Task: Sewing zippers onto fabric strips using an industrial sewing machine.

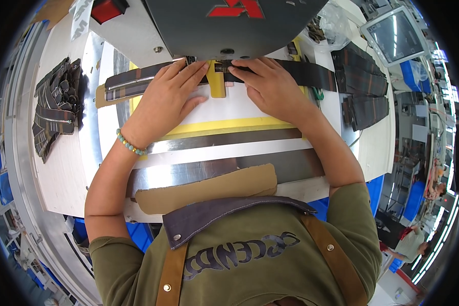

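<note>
A dark plaid fabric strip with a zipper (130, 81) lies across the work plate to the left. My left hand (173, 94) rests on it, fingers stretched flat toward the machine. On the other side, a dark fabric band (311, 75) runs out to the right from beneath my right hand (268, 89), whose fingers are extended and press on it. Between both sets of fingertips stands a yellow piece (218, 84) under the dark grey machine head (229, 38). The machine head hides what is directly behind my fingertips.
Plaid fabric pieces lie piled at the left (58, 109), and dark plaid pieces (362, 84) are stacked at the right. A screen (395, 38) stands at the far right near a clear plastic bag (331, 23). Torn cardboard (209, 188) covers the near edge. Other people are in the right background.
</note>
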`<state>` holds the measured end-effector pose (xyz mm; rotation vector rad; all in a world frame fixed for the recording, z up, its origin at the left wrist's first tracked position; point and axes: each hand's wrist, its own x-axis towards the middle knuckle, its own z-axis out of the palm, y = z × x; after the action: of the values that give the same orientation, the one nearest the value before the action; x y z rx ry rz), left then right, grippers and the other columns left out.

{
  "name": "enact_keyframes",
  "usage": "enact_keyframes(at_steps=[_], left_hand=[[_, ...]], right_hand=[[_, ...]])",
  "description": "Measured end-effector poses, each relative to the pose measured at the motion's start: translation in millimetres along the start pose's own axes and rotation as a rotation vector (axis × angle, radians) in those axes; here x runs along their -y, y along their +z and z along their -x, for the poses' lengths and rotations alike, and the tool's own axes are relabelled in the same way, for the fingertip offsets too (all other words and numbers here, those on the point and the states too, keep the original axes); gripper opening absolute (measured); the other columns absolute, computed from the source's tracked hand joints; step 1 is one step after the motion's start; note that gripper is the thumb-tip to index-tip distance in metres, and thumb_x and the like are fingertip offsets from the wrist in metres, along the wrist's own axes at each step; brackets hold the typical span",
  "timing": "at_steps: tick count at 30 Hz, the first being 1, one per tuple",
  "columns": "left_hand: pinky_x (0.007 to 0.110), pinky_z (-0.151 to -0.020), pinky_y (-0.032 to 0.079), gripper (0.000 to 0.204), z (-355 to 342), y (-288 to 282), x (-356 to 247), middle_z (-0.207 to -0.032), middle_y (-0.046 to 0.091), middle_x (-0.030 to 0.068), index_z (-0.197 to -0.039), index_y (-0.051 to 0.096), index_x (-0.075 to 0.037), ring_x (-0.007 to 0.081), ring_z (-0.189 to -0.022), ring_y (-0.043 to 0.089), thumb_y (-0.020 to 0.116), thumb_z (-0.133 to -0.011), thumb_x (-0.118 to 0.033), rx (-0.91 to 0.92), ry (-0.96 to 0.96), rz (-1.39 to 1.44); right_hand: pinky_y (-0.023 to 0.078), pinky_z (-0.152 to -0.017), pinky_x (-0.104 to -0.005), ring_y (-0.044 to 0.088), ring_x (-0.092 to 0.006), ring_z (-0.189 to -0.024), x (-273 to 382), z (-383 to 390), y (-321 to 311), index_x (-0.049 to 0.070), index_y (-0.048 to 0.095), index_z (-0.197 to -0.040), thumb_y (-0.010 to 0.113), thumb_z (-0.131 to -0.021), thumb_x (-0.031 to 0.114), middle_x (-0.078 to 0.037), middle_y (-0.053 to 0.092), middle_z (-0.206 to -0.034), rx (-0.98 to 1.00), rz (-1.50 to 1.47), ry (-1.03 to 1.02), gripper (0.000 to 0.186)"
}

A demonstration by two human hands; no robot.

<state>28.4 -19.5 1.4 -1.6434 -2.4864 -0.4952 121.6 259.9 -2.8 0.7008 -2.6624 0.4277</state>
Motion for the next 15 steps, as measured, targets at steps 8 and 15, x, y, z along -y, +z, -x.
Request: enact_keyframes(at_steps=[8, 15], left_hand=[[0.047, -0.119, 0.045, 0.068, 2.2, 2.6, 1.0, -0.155, 0.059, 0.0161, -0.159, 0.053, -0.003, 0.0386, -0.13, 0.056, 0.075, -0.098, -0.024, -0.007, 0.001, -0.025], [0.047, -0.12, 0.043, 0.068, 2.6, 3.4, 1.7, -0.156, 0.059, 0.0161, -0.16, 0.052, -0.003, 0.0386, -0.131, 0.056, 0.074, -0.099, -0.025, -0.005, 0.001, -0.039]], right_hand=[[0.056, -0.103, -0.0429, 0.066, -0.0297, -0.117, -2.7, 0.2, 3.8, 0.001, 0.073, -0.125, 0.071, -0.087, 0.0, -0.009, 0.066, -0.13, -0.017, 0.002, -0.004, 0.038], [0.055, -0.104, -0.0427, 0.066, -0.0288, -0.118, -2.4, 0.3, 3.5, 0.001, 0.074, -0.126, 0.071, -0.088, 0.0, -0.009, 0.066, -0.131, -0.021, 0.001, 0.003, 0.038]])
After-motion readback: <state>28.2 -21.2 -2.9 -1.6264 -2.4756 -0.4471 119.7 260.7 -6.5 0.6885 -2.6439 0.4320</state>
